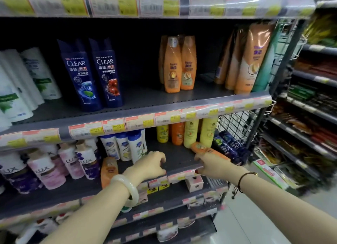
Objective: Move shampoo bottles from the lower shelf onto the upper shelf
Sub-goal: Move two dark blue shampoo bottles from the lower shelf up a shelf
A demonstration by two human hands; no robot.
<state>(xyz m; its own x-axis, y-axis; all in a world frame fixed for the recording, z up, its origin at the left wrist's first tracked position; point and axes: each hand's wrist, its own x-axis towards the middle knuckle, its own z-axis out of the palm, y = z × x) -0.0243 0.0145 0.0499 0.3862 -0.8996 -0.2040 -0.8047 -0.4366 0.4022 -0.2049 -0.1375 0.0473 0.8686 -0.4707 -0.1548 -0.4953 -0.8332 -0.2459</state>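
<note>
An orange shampoo bottle (204, 149) lies on its side on the lower shelf (175, 159), its cap end against upright yellow bottles (190, 134). My right hand (213, 164) is just in front of it with the fingertips at its underside and the thumb down over the shelf's front edge, not wrapped around it. Another orange bottle (109, 170) stands at the shelf's front, left of my left hand (151, 164), which hovers loosely curled and holds nothing. On the upper shelf (145, 99) stand two matching orange bottles (179, 66).
Two dark blue CLEAR bottles (91, 74) and white bottles (16, 83) stand on the upper shelf's left, large orange bottles (249, 61) on its right. White bottles (125, 145) and LUX bottles (54, 165) fill the lower shelf's left. A wire basket (235, 127) hangs at the right end.
</note>
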